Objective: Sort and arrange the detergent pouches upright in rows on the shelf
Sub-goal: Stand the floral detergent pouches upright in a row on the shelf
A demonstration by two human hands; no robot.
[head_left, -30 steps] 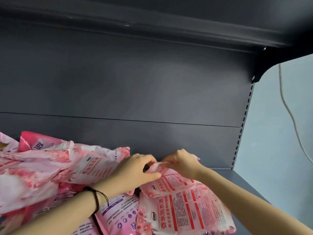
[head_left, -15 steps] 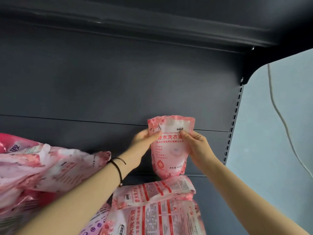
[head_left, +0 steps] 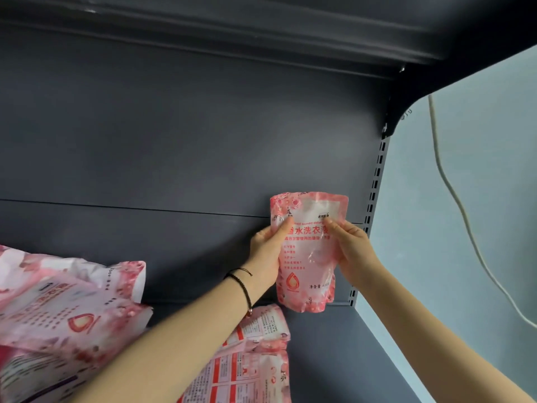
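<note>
A pink detergent pouch (head_left: 308, 257) stands upright at the back right corner of the dark shelf (head_left: 348, 344), its bottom at the shelf surface against the back panel. My left hand (head_left: 266, 251) grips its left edge, thumb on the front. On the other side my right hand (head_left: 353, 254) holds the right edge, thumb on the front too. More pink pouches lie flat: a pile at the left (head_left: 64, 315) and two beneath my left forearm (head_left: 255, 359).
The dark back panel (head_left: 174, 155) fills the view, with an upper shelf (head_left: 261, 24) overhead. A slotted upright post (head_left: 373, 199) marks the shelf's right end. Beyond it is a pale wall with a hanging white cable (head_left: 453, 199).
Both hands lifted one pouch off the flat ones, turned it upright and carried it right and back to the shelf's rear right corner.
</note>
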